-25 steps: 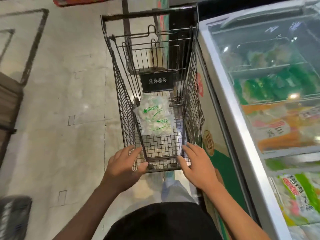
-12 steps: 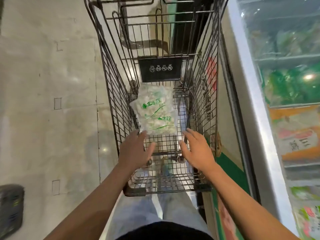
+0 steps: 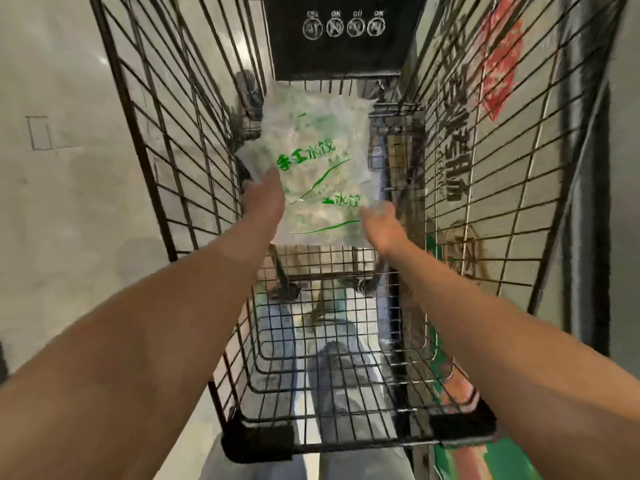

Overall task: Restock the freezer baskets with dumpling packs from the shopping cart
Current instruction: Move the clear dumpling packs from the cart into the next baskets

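Two clear dumpling packs with green lettering lie overlapped on the wire bottom of the shopping cart, towards its far end. Both my arms reach down into the cart. My left hand is on the left edge of the packs, fingers closed against the plastic. At the lower right edge, the fingertips of my right hand are tucked into the wrapper. The freezer baskets are out of view.
Tall wire sides close in on both arms. A black sign plate hangs at the cart's far end. The freezer's side panel with red and green print stands just right of the cart. Pale tiled floor lies to the left.
My hands left the cart's near rim and went forward and down to the packs. My head leaned in over the cart, so the freezer top has left the view.
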